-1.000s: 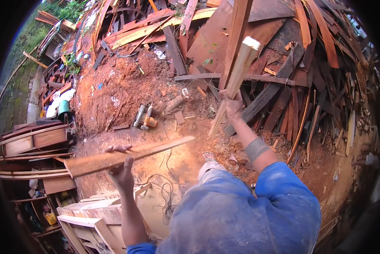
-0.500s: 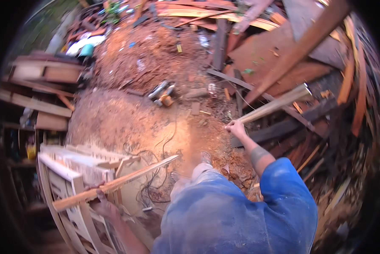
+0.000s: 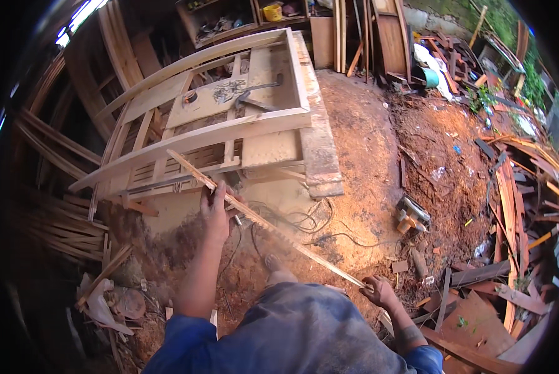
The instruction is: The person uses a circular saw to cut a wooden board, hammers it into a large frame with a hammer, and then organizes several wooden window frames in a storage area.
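A long, pale, rough-edged wooden strip (image 3: 292, 246) runs diagonally before me. My left hand (image 3: 218, 209) is closed round its upper part, just below a wooden frame (image 3: 233, 128) lying on a low bench of planks and panels. Down at the strip's lower right, my right hand (image 3: 379, 290) has its fingers wrapped on that end. A short stretch of lighter timber (image 3: 385, 323) shows below this hand, partly hidden by my body; I cannot tell whether it is held. A dark hammer-like tool (image 3: 254, 103) lies inside the frame.
A power tool (image 3: 410, 217) rests on the dirt right of the bench, near loose cables (image 3: 310, 218). Piled scrap wood (image 3: 510, 224) lines the right side. Shelving (image 3: 223, 25) stands at the back, stacked strips (image 3: 67, 230) at left, a teal bucket (image 3: 429, 78) far right.
I have turned left, so the bench now sits ahead instead of lower left. My right hand has lowered from holding an upright post to gripping the strip's end.
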`<action>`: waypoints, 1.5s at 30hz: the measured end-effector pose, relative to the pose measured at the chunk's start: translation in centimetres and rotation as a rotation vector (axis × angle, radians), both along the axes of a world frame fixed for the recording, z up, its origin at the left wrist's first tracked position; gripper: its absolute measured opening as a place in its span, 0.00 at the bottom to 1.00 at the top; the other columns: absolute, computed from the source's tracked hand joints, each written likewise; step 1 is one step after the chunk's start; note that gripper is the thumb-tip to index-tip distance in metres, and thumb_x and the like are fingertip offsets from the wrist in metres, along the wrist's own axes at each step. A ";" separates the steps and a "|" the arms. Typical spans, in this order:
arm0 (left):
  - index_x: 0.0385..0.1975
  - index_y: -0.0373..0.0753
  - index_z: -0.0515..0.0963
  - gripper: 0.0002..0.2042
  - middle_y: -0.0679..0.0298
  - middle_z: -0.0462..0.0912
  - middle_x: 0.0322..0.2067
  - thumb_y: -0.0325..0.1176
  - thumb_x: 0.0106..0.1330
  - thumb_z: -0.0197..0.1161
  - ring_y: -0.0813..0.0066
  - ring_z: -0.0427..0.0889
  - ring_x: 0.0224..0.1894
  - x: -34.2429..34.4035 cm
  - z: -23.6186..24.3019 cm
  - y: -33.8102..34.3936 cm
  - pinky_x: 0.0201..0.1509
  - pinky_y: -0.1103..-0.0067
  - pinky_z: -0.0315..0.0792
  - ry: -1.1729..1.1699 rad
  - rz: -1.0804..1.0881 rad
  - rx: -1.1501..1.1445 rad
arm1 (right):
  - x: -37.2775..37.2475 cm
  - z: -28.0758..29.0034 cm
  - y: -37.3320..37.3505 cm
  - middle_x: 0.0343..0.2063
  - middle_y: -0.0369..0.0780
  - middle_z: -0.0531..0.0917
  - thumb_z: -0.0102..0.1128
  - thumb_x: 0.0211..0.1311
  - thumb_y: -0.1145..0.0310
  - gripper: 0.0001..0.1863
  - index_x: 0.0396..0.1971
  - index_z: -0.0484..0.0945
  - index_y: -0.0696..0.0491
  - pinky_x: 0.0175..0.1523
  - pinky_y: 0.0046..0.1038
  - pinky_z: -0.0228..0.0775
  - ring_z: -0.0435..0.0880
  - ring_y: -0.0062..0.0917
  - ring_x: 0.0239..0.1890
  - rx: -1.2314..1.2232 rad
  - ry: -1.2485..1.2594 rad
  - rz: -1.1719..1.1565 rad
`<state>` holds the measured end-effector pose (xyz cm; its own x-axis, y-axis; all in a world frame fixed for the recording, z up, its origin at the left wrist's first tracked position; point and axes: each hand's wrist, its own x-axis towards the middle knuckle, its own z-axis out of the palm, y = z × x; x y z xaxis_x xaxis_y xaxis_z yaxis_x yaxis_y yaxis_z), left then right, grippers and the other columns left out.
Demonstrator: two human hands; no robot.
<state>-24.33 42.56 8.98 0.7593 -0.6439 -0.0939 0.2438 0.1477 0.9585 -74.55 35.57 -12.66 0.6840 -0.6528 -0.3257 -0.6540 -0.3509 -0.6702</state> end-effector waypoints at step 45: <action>0.48 0.36 0.74 0.17 0.40 0.82 0.29 0.44 0.73 0.59 0.34 0.81 0.36 4.3 4.3 -39.6 0.40 0.50 0.72 -1.284 0.074 1.043 | 3.6 12.1 -58.9 0.41 0.49 0.79 0.63 0.65 0.63 0.12 0.40 0.80 0.57 0.52 0.40 0.74 0.80 0.45 0.46 -0.406 -0.225 -0.196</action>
<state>-20.02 3.01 13.27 0.7017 -0.6717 0.2377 -0.7121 -0.6720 0.2035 -70.95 -23.32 -0.55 0.5599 -0.8194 0.1224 -0.5890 -0.4976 -0.6368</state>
